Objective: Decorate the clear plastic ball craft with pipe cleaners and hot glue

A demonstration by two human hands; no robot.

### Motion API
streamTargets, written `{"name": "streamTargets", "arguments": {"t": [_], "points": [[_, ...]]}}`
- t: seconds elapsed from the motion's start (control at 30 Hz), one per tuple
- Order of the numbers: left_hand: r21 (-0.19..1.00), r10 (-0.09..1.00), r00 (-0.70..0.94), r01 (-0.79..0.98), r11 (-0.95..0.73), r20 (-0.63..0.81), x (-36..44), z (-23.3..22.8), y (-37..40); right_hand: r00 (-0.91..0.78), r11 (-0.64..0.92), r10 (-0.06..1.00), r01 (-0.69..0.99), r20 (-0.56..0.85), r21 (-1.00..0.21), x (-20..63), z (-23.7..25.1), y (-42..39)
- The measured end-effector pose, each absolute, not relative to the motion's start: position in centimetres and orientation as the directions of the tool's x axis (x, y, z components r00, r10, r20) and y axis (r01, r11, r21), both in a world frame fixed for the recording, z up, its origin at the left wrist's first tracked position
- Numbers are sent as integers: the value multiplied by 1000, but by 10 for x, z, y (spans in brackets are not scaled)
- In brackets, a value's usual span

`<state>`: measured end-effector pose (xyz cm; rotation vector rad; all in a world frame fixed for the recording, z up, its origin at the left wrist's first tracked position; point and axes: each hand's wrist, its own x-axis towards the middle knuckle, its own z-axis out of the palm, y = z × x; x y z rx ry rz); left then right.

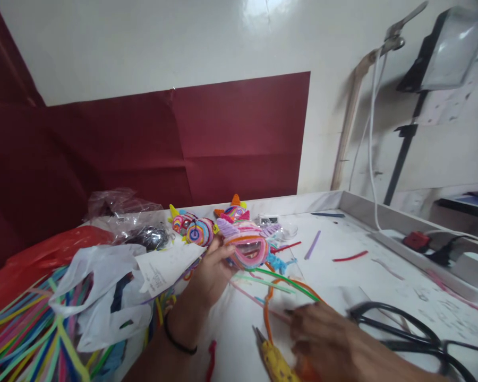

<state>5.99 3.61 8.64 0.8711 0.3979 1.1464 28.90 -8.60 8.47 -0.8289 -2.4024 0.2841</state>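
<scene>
My left hand (pixel 213 268) grips a pink pipe-cleaner figure (pixel 247 246) by its left side. The figure has purple fin-like tufts and a clear oval window framed in pink. Smeared by motion, my right hand (pixel 322 337) is low on the right, just beside a yellow tool with a dark pointed tip (pixel 276 361). Whether it touches the tool cannot be made out. A green pipe cleaner (pixel 290 284) runs from below the figure toward the right hand. An orange pipe cleaner (pixel 266 307) curves down to the tool.
Two more colourful pipe-cleaner figures, a left one (pixel 199 231) and a far one (pixel 236 212), stand behind. Bundled pipe cleaners (pixel 24 329) and a white plastic bag (pixel 107 297) lie left. Black cable loops (pixel 398 313) lie right, near a red plug (pixel 416 241). Loose strips (pixel 349 257) are scattered.
</scene>
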Motion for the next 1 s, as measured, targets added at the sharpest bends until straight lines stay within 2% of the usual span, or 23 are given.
{"name": "streamTargets", "arguments": {"t": [0.1,0.17,0.23,0.4,1.0], "points": [[772,901,405,-619,144,156,62,86,36,-501,759,584,616,639,-210,288,88,-74],[780,897,411,-611,136,165,63,85,35,-406,740,494,661,769,-126,283,93,-62],[795,892,420,-593,127,170,65,85,32,-363,726,432,683,826,-80,275,99,-50],[825,880,446,-551,129,160,68,85,27,-358,720,420,691,834,-66,253,111,-32],[824,928,353,-557,104,121,75,91,24,-375,679,492,730,786,-77,231,112,-12]]}}
